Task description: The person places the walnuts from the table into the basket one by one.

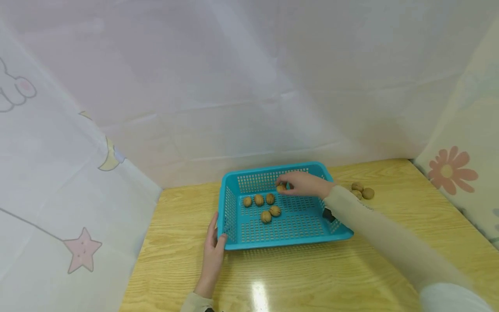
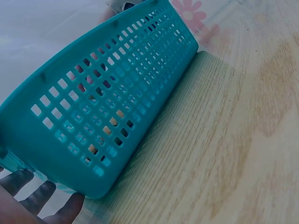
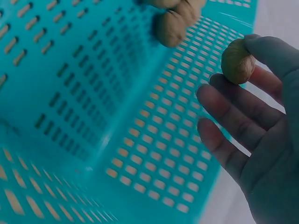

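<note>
A blue plastic basket [image 1: 288,243] with slotted walls sits on the wooden table. My right hand [image 1: 306,183] reaches over its far side and pinches a walnut [image 3: 237,61] between thumb and fingers, above the basket floor. Several other walnuts [image 1: 266,216] lie in the left half of the basket, three of them in a row. With my left hand [image 1: 213,255] I hold the basket's near left corner, thumb at the rim. In the left wrist view, fingertips [image 2: 70,209] of that hand touch the basket's end wall.
To the right of the basket, a small group of walnuts [image 1: 368,193] lies on the table [image 1: 393,208]. A pale cloth [image 1: 249,95] hangs behind the table, and printed cloth [image 1: 46,182] hangs on the left. Another printed cloth with a flower [image 1: 446,171] borders the right edge.
</note>
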Demonstrator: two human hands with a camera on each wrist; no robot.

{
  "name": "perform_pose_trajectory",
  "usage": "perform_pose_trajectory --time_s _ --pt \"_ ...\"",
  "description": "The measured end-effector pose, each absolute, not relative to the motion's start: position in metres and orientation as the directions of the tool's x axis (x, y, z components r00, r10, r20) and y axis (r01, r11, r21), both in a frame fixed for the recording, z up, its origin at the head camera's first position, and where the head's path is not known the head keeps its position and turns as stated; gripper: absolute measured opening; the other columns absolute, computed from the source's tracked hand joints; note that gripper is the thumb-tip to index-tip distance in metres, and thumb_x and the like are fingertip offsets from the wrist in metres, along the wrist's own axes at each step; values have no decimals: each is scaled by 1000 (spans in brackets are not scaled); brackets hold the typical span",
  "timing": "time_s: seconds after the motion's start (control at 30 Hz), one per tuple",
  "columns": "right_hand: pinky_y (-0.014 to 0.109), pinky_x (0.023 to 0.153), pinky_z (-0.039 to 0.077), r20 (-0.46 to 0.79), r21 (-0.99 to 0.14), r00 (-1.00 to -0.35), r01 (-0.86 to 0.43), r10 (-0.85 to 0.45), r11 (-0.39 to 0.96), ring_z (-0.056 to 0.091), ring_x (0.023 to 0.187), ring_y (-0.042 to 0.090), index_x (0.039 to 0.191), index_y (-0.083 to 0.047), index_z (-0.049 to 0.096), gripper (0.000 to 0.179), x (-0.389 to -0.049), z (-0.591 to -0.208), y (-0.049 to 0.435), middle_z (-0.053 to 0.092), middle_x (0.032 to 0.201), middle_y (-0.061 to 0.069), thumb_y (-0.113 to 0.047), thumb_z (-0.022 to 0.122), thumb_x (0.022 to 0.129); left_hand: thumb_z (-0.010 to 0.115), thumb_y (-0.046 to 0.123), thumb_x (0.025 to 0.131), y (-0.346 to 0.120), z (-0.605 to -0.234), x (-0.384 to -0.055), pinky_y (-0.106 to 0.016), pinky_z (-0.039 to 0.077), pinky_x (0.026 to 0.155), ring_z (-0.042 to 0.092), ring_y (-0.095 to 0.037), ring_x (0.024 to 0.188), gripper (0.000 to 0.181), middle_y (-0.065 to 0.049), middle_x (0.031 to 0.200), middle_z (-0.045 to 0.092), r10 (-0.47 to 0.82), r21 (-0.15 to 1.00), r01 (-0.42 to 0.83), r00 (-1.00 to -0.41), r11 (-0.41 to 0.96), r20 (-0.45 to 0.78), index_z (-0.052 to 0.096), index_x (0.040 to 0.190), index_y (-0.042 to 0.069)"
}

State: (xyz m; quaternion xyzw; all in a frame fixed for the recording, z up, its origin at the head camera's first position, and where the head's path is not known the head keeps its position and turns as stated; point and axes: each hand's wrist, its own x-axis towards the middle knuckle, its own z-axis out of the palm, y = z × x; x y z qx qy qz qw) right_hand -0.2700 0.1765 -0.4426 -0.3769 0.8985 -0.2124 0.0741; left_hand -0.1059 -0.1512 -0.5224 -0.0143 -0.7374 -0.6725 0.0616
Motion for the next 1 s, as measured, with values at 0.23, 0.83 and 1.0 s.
perform_pose_trajectory --time_s 0.23,0.83,1.0 --pt "38 81 57 -108 -439 -681 -621 -725 649 68 93 15 126 -7 68 30 -277 -475 166 72 114 4 -26 65 104 46 3 102 -151 -523 -106 -35 50 103 53 -41 136 69 -25 149 53 -69 989 107 -991 102 115 27 166 20" --pt "38 82 57 -164 -458 -686 -584 -709 671 69 95 15 126 -10 69 26 -278 -474 161 73 110 3 -22 64 104 45 4 103 -150 -520 -105 -35 51 102 52 -41 137 69 -26 149 52 -59 994 77 -995 79 81 26 167 23" --pt "43 88 57 -127 -460 -697 -590 -706 664 69 103 19 127 -8 70 27 -280 -462 172 73 115 3 -22 63 104 44 4 103 -149 -518 -104 -33 50 102 52 -40 137 69 -25 150 51 -63 994 77 -995 76 82 26 167 23"
